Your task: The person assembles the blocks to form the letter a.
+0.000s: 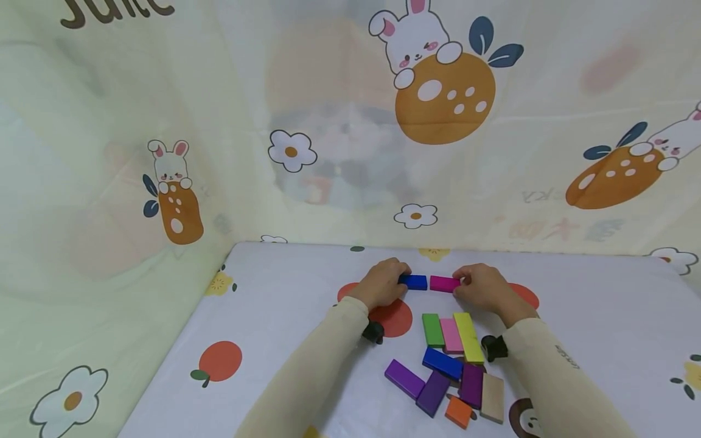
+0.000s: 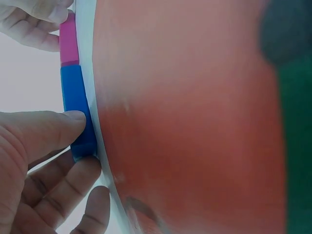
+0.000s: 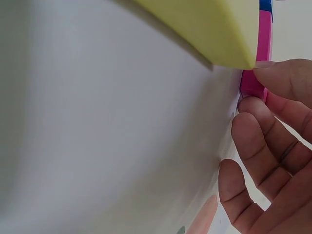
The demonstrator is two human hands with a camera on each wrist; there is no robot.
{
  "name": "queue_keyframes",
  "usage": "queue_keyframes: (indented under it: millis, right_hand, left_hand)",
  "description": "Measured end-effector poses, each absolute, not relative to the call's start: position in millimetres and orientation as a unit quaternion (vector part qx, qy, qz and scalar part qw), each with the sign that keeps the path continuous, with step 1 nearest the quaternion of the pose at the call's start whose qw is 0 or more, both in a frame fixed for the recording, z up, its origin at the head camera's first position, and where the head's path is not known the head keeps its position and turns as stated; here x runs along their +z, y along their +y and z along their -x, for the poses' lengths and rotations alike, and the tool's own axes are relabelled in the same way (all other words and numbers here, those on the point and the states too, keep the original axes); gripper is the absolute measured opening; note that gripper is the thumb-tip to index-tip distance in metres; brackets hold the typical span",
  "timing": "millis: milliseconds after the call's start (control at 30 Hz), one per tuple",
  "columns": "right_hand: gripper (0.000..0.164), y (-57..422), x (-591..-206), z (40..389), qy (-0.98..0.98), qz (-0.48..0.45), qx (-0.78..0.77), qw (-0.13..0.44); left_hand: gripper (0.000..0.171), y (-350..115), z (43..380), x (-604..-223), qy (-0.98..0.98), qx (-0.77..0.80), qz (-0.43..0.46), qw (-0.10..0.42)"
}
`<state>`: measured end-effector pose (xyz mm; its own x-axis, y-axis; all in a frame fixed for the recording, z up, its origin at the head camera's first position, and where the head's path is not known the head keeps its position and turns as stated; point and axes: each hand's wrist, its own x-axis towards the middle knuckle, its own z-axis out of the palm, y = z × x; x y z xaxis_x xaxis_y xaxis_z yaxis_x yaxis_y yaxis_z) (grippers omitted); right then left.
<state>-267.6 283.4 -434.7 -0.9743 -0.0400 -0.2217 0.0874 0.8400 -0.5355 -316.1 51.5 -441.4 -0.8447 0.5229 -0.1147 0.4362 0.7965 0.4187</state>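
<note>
Near the back of the table, my left hand (image 1: 381, 283) grips a blue block (image 1: 415, 282) by its left end. In the left wrist view the thumb lies on the side of the blue block (image 2: 77, 92), with fingers at its end. My right hand (image 1: 484, 287) pinches a magenta block (image 1: 443, 284) at its right end. The two blocks stand end to end in one line, with a narrow gap in the head view. Over in the right wrist view, a yellow block (image 3: 219, 29) partly covers the magenta block (image 3: 263, 39).
Closer to me lies a loose group: a green block (image 1: 432, 330), a pink block (image 1: 451, 335), another blue block (image 1: 442, 364), several purple blocks (image 1: 404, 378), a beige block (image 1: 492, 398) and an orange block (image 1: 458, 412). A patterned cloth wall (image 1: 339, 225) rises behind the table.
</note>
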Motion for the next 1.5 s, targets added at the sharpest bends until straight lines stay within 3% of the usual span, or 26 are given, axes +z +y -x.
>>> queue_keyframes:
  millis: [1500]
  right_hand:
    - [0.04,281.4,-436.3,274.8,0.95,-0.006,-0.294,0.108]
  left_hand:
    - [0.04,55.8,316.8,-440.5,0.951,0.172,-0.235,0.108]
